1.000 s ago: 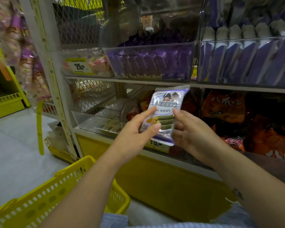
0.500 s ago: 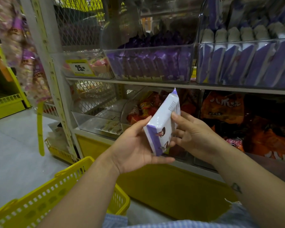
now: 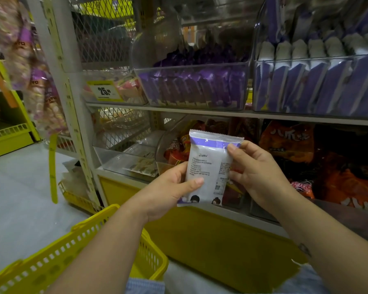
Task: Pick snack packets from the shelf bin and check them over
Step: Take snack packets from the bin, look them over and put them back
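Holding a white and purple snack packet (image 3: 208,166) upright between both hands, the person reaches forward with both forearms from the near edge of the scene. The packet is in the air in front of the lower shelf, off the shelf and out of any bin.

The left hand (image 3: 166,187) grips the packet's lower left side, with the thumb laid flat across the printed face and the fingers tucked behind it, out of sight. The right hand (image 3: 259,172) pinches the right edge higher up. Its thumb tip is on the purple band below the crimped top, and its other fingers are bent round the edge.

The side facing the person carries small print, a square code and two little cartoon heads along the bottom.

Just behind the packet is a clear bin (image 3: 164,145) holding red and orange bags, with large orange bags (image 3: 285,139) further right. On the shelf above, a bin of purple packets (image 3: 191,88) stands beside a row of purple and white packs (image 3: 317,85). A yellow price tag (image 3: 104,91) hangs to their left. A yellow basket (image 3: 51,268) sits near and to the left, partly under the left forearm.
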Tool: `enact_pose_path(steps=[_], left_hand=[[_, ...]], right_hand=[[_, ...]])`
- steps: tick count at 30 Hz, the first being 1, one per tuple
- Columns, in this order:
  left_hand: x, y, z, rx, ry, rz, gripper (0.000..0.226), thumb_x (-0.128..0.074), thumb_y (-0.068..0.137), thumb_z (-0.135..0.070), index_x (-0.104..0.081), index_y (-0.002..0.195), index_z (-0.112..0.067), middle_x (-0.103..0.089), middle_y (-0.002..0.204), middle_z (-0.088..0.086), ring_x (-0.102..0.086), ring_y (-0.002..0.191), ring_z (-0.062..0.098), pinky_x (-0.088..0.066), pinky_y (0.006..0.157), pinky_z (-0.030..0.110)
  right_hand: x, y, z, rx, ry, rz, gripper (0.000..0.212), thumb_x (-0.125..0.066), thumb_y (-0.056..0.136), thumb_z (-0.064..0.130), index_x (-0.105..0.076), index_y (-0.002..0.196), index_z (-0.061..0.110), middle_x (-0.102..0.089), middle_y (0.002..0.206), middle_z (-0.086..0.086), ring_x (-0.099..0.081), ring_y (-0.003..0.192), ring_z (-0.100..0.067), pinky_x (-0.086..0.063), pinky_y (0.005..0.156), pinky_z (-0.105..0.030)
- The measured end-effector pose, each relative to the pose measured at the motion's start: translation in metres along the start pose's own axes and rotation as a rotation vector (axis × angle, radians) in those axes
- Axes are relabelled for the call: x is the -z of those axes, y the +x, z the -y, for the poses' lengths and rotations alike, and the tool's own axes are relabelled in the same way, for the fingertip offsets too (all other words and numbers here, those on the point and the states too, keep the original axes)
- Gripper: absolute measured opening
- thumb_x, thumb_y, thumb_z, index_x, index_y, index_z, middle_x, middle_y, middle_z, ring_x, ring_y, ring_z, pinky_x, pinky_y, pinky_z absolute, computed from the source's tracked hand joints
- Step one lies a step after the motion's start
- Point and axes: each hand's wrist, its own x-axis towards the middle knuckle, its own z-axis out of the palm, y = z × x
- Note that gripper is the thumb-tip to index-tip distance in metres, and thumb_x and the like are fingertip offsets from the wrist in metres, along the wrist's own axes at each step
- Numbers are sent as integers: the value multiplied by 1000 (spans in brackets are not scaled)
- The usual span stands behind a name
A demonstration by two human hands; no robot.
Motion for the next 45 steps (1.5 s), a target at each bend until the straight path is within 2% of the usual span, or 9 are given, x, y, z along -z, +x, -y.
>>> enact_pose_path(steps=[8,11,16,19,23,29,31,38,45], left_hand=[[1,2,-1,-34,96,-85,35,-56,94,-25,-51,126,-39,-69,115,-16,-66,105,3,-53,71,15],[1,4,1,-70,106,-173,38,-53,98,-22,-49,130,-40,-69,116,-15,-63,112,7,-53,85,28],[-7,10,3,-171,190,-322,43,-51,100,-25,-43,134,-49,-61,126,-13,-55,121,6,-46,104,41],[-16,13,3,-308,302,-456,53,-52,99,-17,-38,145,-38,-54,133,-9,-53,120,2,-46,105,38],[-28,13,-1,-434,464,-593,44,-58,96,-24,-49,138,-36,-49,129,-13,-53,117,3,-48,100,32],[-25,12,-4,-332,427,-512,45,-64,92,-27,-55,137,-28,-67,118,-12,-64,101,-6,-51,79,11],[-24,12,-3,-311,430,-510,45,-66,91,-26,-57,135,-27,-70,108,-17,-65,94,-10,-48,72,6],[-20,13,-2,-292,513,-519,39,-61,91,-21,-60,129,-29,-69,105,-18,-64,91,-13,-50,74,7],[-22,12,-3,-293,470,-438,39,-57,97,-22,-56,136,-26,-68,119,-11,-65,102,-4,-56,89,30]], right_hand=[[-3,-3,4,50,-9,11,13,-66,72,26,-64,60,20,-73,79,-2,-72,79,-16,-61,67,-31],[-4,-5,6,90,-97,32,17,-65,74,34,-71,62,23,-75,86,-2,-72,87,-15,-61,72,-35],[-7,-5,9,64,-47,38,31,-56,80,41,-80,81,21,-76,100,0,-71,92,-9,-56,64,-23],[-10,-7,9,55,-36,-10,31,-56,84,38,-79,82,17,-76,97,-2,-72,90,-11,-56,64,-22],[-14,-11,4,78,-90,-56,31,-54,95,28,-79,80,16,-76,90,-4,-73,84,-15,-56,63,-22],[-14,-13,4,219,-456,-64,22,-57,93,28,-77,85,24,-74,91,7,-69,85,-7,-58,70,-25],[-15,-15,5,321,-608,-37,21,-58,93,26,-73,81,33,-71,87,12,-66,83,-1,-53,71,-17],[-16,-16,4,409,-785,44,19,-59,92,20,-77,89,15,-68,89,11,-63,84,1,-49,74,-15],[-11,-13,5,251,-588,-35,23,-54,95,28,-74,85,25,-72,80,3,-67,76,-11,-55,71,-30]])
